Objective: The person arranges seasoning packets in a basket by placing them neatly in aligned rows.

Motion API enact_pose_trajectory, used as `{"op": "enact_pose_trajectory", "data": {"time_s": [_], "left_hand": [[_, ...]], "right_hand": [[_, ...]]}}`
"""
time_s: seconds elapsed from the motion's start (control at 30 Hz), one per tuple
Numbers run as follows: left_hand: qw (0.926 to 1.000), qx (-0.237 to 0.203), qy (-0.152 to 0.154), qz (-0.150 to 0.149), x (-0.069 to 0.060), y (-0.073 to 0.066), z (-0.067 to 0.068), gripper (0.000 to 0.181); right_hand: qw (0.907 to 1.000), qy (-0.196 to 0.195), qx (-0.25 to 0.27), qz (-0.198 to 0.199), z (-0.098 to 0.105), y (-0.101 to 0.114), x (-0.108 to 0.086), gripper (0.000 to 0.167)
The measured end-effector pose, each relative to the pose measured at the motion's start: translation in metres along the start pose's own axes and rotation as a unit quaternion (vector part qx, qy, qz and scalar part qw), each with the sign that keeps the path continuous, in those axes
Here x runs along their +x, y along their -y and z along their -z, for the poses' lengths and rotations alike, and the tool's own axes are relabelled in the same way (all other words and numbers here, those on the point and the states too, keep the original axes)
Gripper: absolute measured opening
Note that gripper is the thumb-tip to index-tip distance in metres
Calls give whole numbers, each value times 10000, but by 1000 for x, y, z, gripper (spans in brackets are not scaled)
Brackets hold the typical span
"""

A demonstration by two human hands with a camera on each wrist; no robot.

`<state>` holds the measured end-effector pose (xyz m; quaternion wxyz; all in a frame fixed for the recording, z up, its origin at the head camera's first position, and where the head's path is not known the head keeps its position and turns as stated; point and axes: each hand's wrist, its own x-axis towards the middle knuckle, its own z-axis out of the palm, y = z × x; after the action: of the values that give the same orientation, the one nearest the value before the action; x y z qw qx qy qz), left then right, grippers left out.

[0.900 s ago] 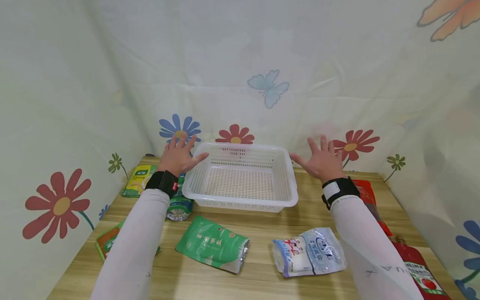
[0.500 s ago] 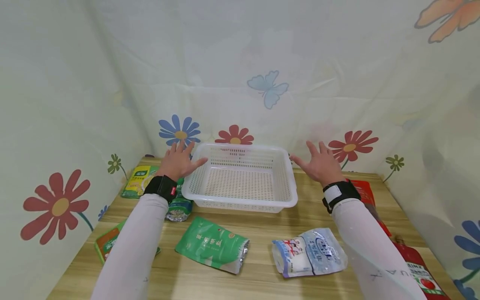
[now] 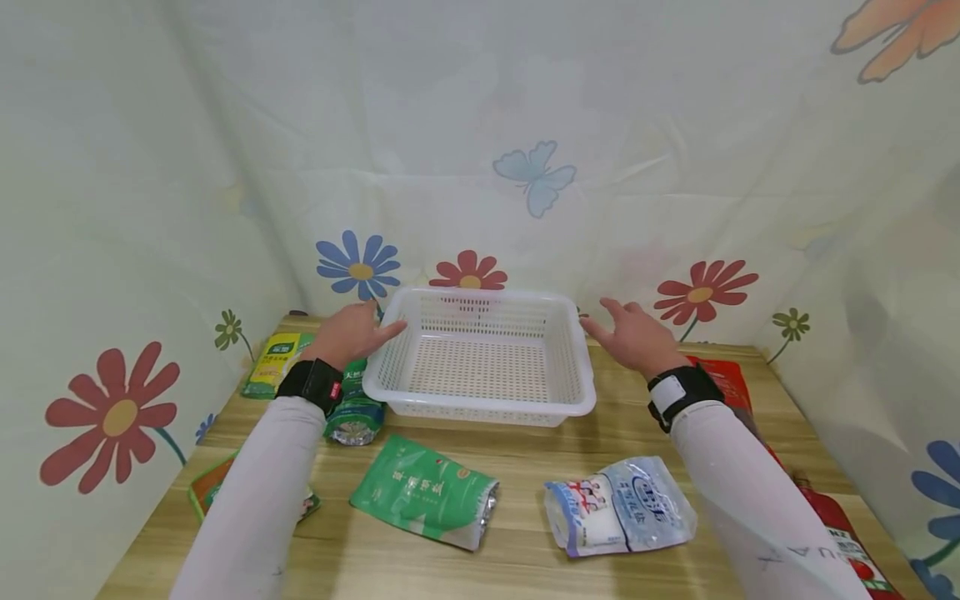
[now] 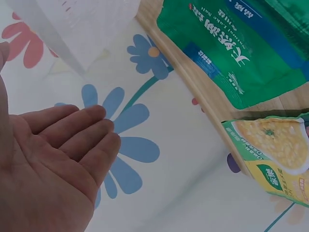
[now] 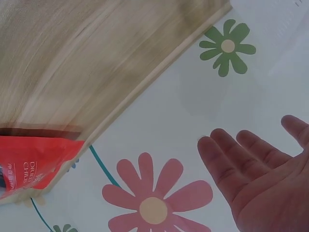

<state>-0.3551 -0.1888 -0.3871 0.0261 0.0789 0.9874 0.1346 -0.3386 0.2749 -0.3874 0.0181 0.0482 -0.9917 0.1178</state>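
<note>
A white plastic basket (image 3: 480, 407) stands at the back of the wooden table, between both hands. My left hand (image 3: 347, 335) hovers at its left end, thumb pointing inward over the rim; the left wrist view shows the fingers loosely extended and holding nothing. Off the basket's right end is my right hand (image 3: 636, 337), its fingers likewise extended with nothing in them. Whether either hand touches the rim I cannot tell. Below the left hand lie a green lake salt pouch (image 4: 227, 48) and a yellow packet (image 4: 277, 150). A red dried chili bag (image 5: 38, 162) lies beyond the right wrist.
In front lie a green pouch (image 3: 423, 492) and a blue-and-white bag (image 3: 622, 504). An orange-and-green packet (image 3: 210, 483) is partly behind the left sleeve. At the right edge is a red Heinz ketchup pouch (image 3: 843, 533). Flower-printed cloth (image 3: 480, 125) encloses the table.
Both hands have come down a little beside the basket's ends, and their spread fingers now tip forward and downward. The basket and the packages have not moved.
</note>
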Motion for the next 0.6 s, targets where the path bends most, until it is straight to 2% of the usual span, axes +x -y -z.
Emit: {"op": "enact_pose_trajectory", "data": {"time_s": [0.13,0.3,0.47,0.6], "left_hand": [[9999,-84,74,-30,-4,2,2,89],[9981,-617,-66,-55,-5,7,0,69],[9935,-1107,-235,97,-6,9,-3,53],[9918,-1247,-97,274,-8,8,-3,55]], "right_hand": [[10000,64,5,56,2,0,-3,85],[9991,229,356,21,0,-3,-3,82],[9969,292,734,-24,-4,-6,-3,70],[9951,363,920,-65,-4,-6,-5,66]]}}
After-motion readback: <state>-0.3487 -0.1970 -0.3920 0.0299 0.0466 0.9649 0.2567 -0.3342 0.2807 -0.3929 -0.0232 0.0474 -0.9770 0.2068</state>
